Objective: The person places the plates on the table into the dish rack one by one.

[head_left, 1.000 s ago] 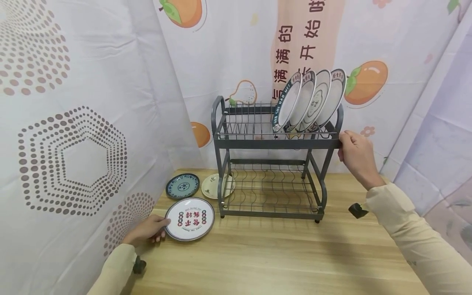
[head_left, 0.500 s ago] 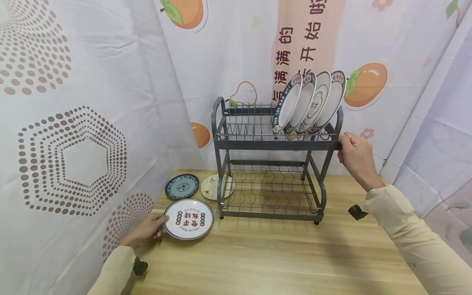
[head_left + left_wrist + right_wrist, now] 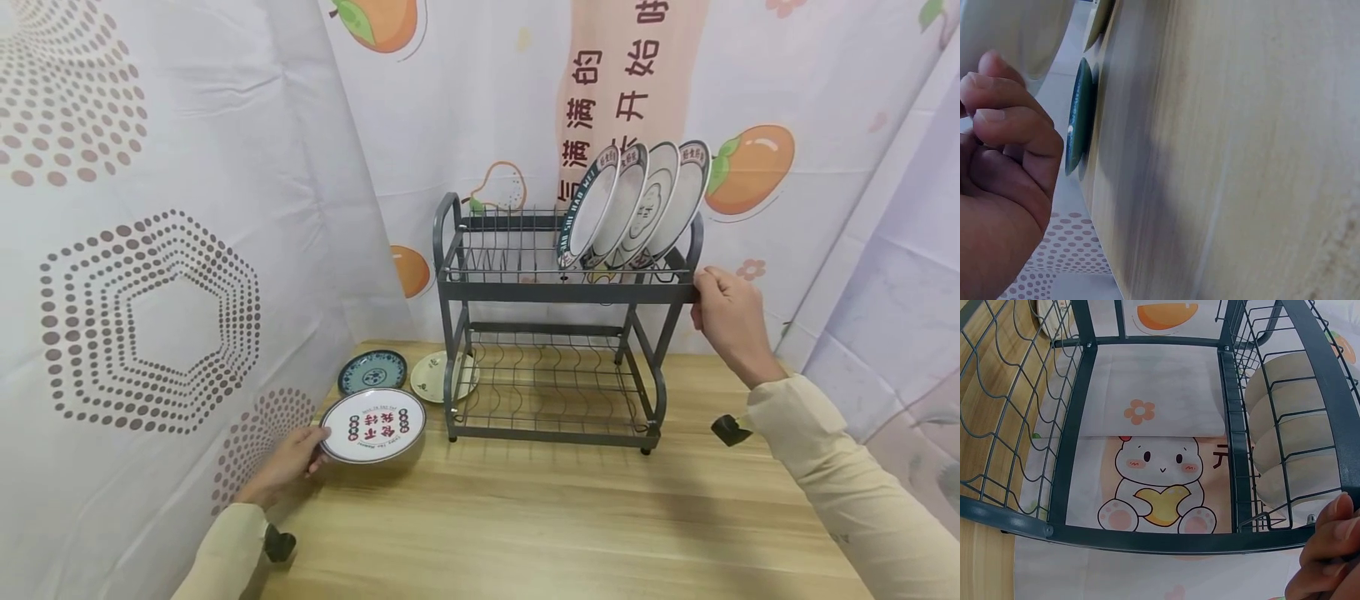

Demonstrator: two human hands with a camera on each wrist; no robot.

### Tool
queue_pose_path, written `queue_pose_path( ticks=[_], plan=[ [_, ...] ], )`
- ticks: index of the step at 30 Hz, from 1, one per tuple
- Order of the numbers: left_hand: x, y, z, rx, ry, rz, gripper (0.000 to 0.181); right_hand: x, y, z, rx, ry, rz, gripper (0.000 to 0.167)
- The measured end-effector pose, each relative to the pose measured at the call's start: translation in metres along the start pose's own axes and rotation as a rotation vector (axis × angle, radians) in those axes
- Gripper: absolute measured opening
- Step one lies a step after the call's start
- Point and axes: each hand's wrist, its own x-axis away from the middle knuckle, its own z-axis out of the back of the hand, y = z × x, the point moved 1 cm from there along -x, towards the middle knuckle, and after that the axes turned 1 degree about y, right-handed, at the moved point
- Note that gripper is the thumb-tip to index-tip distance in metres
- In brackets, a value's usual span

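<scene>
My left hand (image 3: 289, 458) pinches the left rim of a white plate with red lettering (image 3: 372, 426), raised above the table; in the left wrist view the curled fingers (image 3: 1013, 115) hold its pale underside. With my right hand (image 3: 731, 321) I grip the right front corner of a dark two-tier dish rack (image 3: 562, 292), also seen in the right wrist view (image 3: 1179, 542). Several plates (image 3: 592, 208) stand tilted in the right part of its top tier; the lower tier holds none.
A blue patterned plate (image 3: 372, 371) lies on the wooden table (image 3: 525, 517) behind the lifted plate. Beside it a small cream plate (image 3: 431, 379) lies partly behind the rack's left leg. Printed curtains (image 3: 300, 167) hang at the left and back.
The white plate has risen off the table in my left hand and moved slightly left and back, now overlapping the blue plate in view. My right hand keeps its grip on the rack.
</scene>
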Motion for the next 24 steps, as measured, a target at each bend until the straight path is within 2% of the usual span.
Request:
queue_pose_path(
  ticks=[6, 14, 17, 24],
  plan=[
    [0.001, 0.006, 0.002, 0.02, 0.045, -0.018, 0.033, -0.001, -0.001, 0.001, -0.005, 0.001, 0.001, 0.048],
    [0.004, 0.017, 0.0, 0.057, 0.018, -0.082, 0.039, -0.002, 0.001, 0.002, -0.009, 0.001, -0.006, 0.048],
    [0.006, 0.021, -0.001, 0.063, 0.01, -0.088, 0.038, -0.001, 0.0, 0.002, -0.013, -0.004, -0.004, 0.049],
    [0.01, 0.03, -0.004, 0.1, 0.035, -0.06, 0.037, 0.0, -0.002, 0.001, -0.002, -0.013, -0.004, 0.049]
  ],
)
